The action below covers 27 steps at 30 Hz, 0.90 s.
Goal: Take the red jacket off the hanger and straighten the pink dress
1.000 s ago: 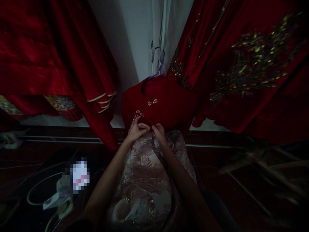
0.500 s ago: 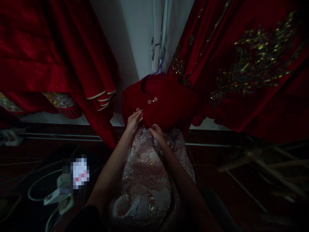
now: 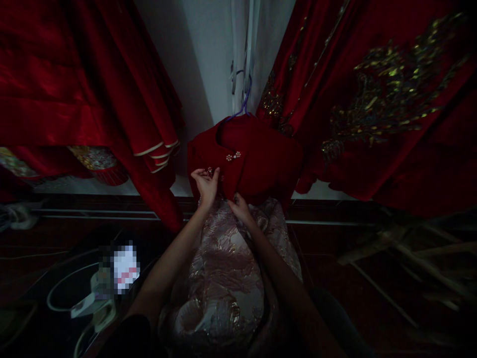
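A dark red jacket (image 3: 266, 166) hangs on a purple hanger (image 3: 244, 104) in front of me. Its pearl-like flower fastener (image 3: 233, 156) sits below the neckline, and a second flower ornament (image 3: 209, 170) shows lower on the left side of the front. Beside that lower ornament is my left hand (image 3: 206, 188), its fingers spread apart over the cloth. My right hand (image 3: 241, 209) is closed at the jacket's front edge, pinching the red fabric. Beneath both hands, a shiny pinkish-silver brocade cloth (image 3: 227, 258) spreads down toward me.
Red garments (image 3: 122, 89) hang at the left. More red cloth with gold sequin embroidery (image 3: 395, 89) hangs at the right. A dark surface at the lower left holds white cables (image 3: 93, 308) and a blurred-out bright object (image 3: 125, 268). Wooden bars (image 3: 406, 253) stand at the right.
My left hand has turned and its fingers have spread apart, shifting slightly left beside the lower ornament. The right hand stays at the jacket's front edge.
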Motion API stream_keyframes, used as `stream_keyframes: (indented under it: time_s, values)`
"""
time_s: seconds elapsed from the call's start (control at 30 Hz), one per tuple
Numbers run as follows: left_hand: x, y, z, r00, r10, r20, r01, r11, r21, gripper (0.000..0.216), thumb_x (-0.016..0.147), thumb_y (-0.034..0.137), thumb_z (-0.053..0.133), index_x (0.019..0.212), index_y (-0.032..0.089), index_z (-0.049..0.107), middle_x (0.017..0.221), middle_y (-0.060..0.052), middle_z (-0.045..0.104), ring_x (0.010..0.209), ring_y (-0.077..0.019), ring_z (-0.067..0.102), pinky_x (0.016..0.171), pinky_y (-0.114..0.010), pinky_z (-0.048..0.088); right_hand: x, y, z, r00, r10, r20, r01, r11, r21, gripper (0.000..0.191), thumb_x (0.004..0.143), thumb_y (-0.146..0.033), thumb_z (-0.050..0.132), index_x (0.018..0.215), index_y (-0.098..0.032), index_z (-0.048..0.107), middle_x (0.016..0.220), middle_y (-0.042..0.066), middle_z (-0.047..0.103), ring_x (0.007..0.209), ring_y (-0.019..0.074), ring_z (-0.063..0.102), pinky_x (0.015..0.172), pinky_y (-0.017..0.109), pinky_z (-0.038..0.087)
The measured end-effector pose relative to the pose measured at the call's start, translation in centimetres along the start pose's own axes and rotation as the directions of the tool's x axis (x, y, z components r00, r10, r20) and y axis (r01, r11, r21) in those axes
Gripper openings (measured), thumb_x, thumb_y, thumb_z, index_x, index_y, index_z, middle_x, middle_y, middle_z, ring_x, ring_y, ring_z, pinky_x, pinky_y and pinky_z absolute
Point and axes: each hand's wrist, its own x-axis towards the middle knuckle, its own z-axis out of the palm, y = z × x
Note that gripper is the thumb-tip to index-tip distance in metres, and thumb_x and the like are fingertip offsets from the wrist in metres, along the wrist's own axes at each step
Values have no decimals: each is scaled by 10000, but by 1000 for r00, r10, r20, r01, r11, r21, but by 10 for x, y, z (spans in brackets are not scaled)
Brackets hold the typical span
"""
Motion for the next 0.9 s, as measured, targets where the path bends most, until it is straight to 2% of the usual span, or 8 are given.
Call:
stream_keyframes:
  time_s: [0.07,0.17,0.23,0.33,0.47,0.57,0.7,0.9]
  values:
    - [4,25,-1,953,282,112,-293,950,108,358,793,407,661,1027,202,484,919,-23,528,755,-107,537,693,-244,469,1,3,-1,1000,1,-20,-1,1000,5,108,636,-262,549,719,-207,508,692,-39,563,664,137,518,672,259,448]
    - [15,58,6,728,498,470,-625,764,158,238,843,417,594,949,204,570,1058,-77,530,1021,-215,511,879,-363,449,2,5,-1,1000,-1,-28,1,1000,6,120,640,-254,560,740,-202,521,739,-21,593,696,141,540,718,272,457]
    - [25,71,13,629,529,570,-717,678,161,253,839,422,593,925,185,587,1094,-103,521,1093,-275,475,947,-452,402,1,5,0,1000,-11,-13,11,1000,11,155,650,-253,568,792,-195,547,802,0,624,739,149,565,757,288,467]
    - [38,78,21,580,542,609,-764,621,175,297,819,435,611,931,161,590,1083,-125,511,1102,-316,461,956,-506,374,-1,6,-3,999,-32,4,32,999,18,206,680,-277,572,867,-189,572,891,26,652,808,166,592,811,320,472]
    - [49,80,23,470,509,721,-839,512,186,292,826,438,598,981,192,616,1095,-115,514,1084,-303,454,928,-476,392,-4,10,-6,999,-47,13,46,999,6,205,697,-285,566,883,-199,580,893,25,663,818,174,604,820,336,475]
    - [53,81,21,430,478,766,-862,468,192,264,845,417,574,1004,218,643,1105,-99,527,1056,-283,454,914,-453,392,-3,13,-4,998,-59,18,59,998,8,192,685,-253,570,871,-207,573,852,17,663,785,173,605,789,329,483]
    - [57,82,16,423,462,779,-851,498,166,258,862,425,549,992,240,673,1118,-71,560,1031,-242,465,917,-415,390,-1,13,-2,997,-76,6,76,997,-5,154,685,-253,583,827,-213,539,793,-1,635,737,161,586,730,302,485]
    - [50,88,7,401,506,764,-876,455,158,229,908,357,482,1024,260,654,1105,-27,625,1090,-206,480,1104,-458,229,-3,-4,-8,998,-37,54,41,995,-89,312,650,-330,653,861,-214,454,737,-41,531,653,128,529,619,248,440]
